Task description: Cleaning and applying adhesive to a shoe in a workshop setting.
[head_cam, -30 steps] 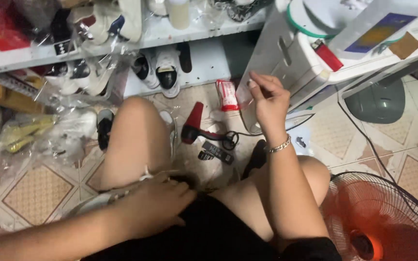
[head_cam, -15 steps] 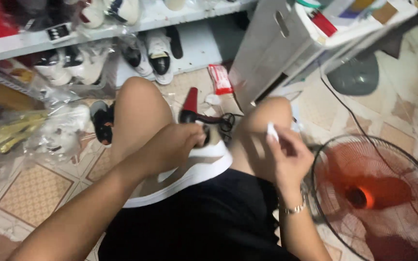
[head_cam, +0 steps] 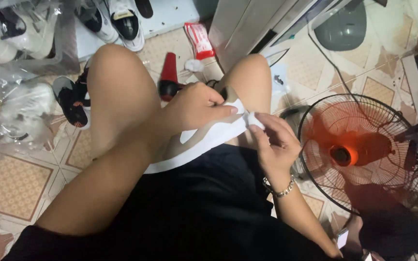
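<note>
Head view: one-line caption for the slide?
Left hand steadies a white sneaker on the lap; right hand presses a small white wipe against it.

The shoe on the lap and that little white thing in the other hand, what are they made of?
The shoe looks like smooth leather or fake leather, beige and white, with a white rubbery sole; it has a soft sheen. The left hand grips it. The white wad pinched in the right hand looks like soft tissue or cloth, crumpled and matte; hard to tell which.

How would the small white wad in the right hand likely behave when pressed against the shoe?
The white wad, pinched in the right hand, looks crumpled and soft, so it probably squashes and feels very light. The white shoe, braced on the lap by the left hand, seems to hold its shape, so it is likely stiffer.
</note>
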